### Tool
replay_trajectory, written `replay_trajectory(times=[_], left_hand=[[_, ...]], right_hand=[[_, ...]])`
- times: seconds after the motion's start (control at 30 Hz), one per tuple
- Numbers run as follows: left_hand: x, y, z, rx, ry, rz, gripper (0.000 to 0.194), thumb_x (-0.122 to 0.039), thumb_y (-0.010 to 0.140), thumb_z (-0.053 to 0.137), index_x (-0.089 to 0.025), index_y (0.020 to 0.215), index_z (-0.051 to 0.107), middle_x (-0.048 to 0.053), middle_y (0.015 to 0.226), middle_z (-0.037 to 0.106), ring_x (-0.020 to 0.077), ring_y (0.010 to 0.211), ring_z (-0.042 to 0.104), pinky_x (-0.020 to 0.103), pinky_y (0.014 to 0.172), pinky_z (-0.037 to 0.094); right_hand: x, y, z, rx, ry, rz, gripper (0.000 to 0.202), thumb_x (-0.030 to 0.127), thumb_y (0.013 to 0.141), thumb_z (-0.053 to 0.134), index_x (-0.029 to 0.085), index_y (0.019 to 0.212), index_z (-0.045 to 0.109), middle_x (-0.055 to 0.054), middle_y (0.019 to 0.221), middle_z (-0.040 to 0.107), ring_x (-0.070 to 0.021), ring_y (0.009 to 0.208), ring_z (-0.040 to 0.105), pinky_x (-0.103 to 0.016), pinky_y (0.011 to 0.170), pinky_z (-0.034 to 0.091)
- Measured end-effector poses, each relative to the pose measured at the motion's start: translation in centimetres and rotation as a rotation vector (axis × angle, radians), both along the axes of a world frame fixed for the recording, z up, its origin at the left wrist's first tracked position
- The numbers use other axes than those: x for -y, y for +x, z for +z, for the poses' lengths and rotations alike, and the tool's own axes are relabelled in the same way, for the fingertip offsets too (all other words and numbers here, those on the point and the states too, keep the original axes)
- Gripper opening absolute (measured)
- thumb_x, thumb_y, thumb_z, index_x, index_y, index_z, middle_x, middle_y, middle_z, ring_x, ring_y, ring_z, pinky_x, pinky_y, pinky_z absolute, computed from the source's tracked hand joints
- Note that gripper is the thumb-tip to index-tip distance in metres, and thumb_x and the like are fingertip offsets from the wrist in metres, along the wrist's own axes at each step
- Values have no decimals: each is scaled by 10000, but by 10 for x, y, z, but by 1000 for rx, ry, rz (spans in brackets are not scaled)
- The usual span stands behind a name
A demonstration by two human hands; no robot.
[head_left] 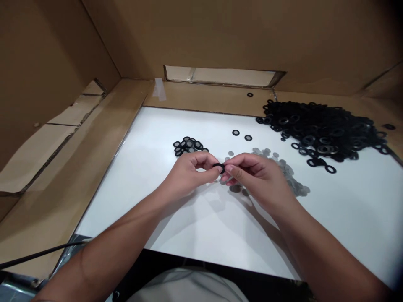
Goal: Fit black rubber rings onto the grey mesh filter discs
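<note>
Between the fingertips of both hands is one black rubber ring (218,167), held just above the white board. My left hand (197,167) pinches its left side with thumb and forefinger. My right hand (252,174) pinches at its right edge; whether a grey disc is in those fingers too is hidden. Small grey mesh-like discs (294,182) lie scattered under and beyond my right hand. Just past my left hand sits a small pile of black rings with grey centres (189,144). Two more such rings (248,137) lie apart on the board.
A large heap of black rings (324,130) covers the back right. The white board (201,226) lies inside a cardboard box with tall walls (220,37) and a slot at the back. One loose ring (249,95) rests near that slot. A black cable (40,253) runs at lower left.
</note>
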State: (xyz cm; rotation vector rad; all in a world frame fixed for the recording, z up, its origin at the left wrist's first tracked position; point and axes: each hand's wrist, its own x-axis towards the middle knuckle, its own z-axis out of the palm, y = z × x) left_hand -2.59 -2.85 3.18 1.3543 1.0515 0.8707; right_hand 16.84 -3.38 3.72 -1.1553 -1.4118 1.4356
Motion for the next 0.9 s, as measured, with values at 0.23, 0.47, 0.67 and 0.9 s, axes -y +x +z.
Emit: replay_trajectory(times=[0.23,0.47,0.67,0.9], left_hand=[[0,2,-1,-70,38,17,142,-284,814,689,-168,751,637,6,777,608,122,726,554,229,598,425],[2,3,0,-72,31,20,104,-213,800,666,-172,738,593,-12,758,582,108,696,523,233,596,407],[2,2,1,-18,9,23,128,-267,858,653,-177,776,616,3,788,616,135,762,593,275,690,462],[2,4,-1,191,-100,3,214,-387,850,718,-178,863,674,32,879,676,171,856,666,303,763,544]], right_hand=[[1,0,1,52,25,-1,152,345,869,737,198,831,740,-16,724,739,-136,691,688,-245,654,567],[3,-2,-3,81,24,-8,146,335,887,713,199,839,733,-17,734,733,-150,708,680,-274,679,544],[3,-2,-3,21,27,-27,100,308,880,720,213,908,736,-10,756,732,-153,721,695,-275,676,549],[2,0,-4,15,58,-72,136,307,860,745,223,963,716,-9,815,736,-149,716,714,-261,648,575]])
